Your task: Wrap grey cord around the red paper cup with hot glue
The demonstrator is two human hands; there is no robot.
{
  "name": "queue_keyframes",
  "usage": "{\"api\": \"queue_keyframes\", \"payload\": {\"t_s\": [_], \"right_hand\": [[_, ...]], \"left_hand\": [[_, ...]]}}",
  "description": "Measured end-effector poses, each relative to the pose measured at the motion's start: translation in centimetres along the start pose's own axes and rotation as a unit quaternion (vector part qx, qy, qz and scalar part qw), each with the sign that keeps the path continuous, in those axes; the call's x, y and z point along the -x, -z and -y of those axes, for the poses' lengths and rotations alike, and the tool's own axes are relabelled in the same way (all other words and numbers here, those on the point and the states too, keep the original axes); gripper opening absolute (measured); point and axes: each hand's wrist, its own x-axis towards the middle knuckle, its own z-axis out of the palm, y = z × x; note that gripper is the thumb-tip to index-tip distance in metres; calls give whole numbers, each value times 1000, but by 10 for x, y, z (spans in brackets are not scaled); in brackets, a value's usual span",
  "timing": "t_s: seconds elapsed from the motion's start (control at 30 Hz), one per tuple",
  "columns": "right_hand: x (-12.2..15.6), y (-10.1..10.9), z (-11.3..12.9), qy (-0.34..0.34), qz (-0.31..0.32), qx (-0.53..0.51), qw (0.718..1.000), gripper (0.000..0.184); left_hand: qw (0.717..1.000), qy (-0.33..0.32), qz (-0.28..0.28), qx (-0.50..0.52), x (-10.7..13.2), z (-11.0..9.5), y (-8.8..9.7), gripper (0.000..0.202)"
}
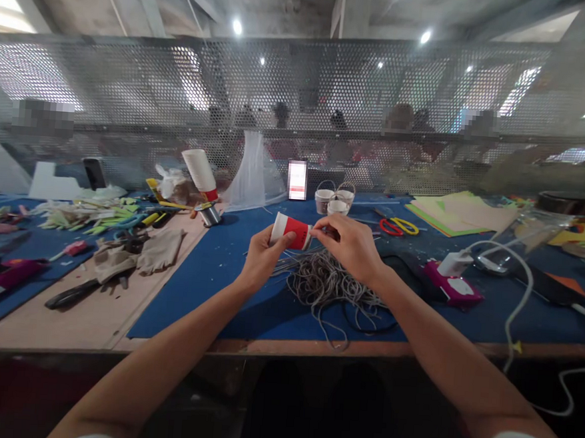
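A red and white paper cup [291, 231] is tipped on its side above the blue mat, its white end toward the left. My left hand [261, 255] is wrapped around it, thumb along the red part. Close by the cup's right end, my right hand [349, 243] is closed in a pinch; whatever its fingertips hold is too small to make out. Below both hands lies a tangled heap of grey cord [325, 281]. Behind them stand several small cups with cord handles [324, 202].
Yellow and red-handled scissors [403, 227], coloured paper sheets [460, 214] and a purple power strip [452, 283] lie to the right. On the left are stacked cups [199, 171], a metal can [207, 214] and work gloves [160, 251]. Perforated metal mesh [302, 86] rises behind.
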Motion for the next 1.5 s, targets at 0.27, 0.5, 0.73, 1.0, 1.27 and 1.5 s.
{"api": "queue_keyframes", "payload": {"t_s": [0.27, 0.5, 0.73, 1.0, 1.27, 1.5], "right_hand": [[-1, 1, -2, -1, -10, -9, 1000, 18], [-1, 0, -4, -1, -15, -21, 1000, 17], [-2, 0, -5, -7, -13, -17, 1000, 16], [-2, 0, -7, -11, -17, -25, 999, 15], [-4, -1, -10, -23, -17, -19, 999, 19], [-5, -1, -12, -31, -21, -31, 999, 20]], "left_hand": [[1000, 5, 14, 13, 0, 5, 1, 26], [999, 10, 20, 30, -1, 7, 1, 26], [998, 24, 35, 43, -1, 6, 2, 27], [997, 17, 52, 50, -1, 8, 3, 26], [996, 19, 59, 57, -1, 7, 3, 29], [996, 19, 66, 58, -2, 11, 4, 27]]}}
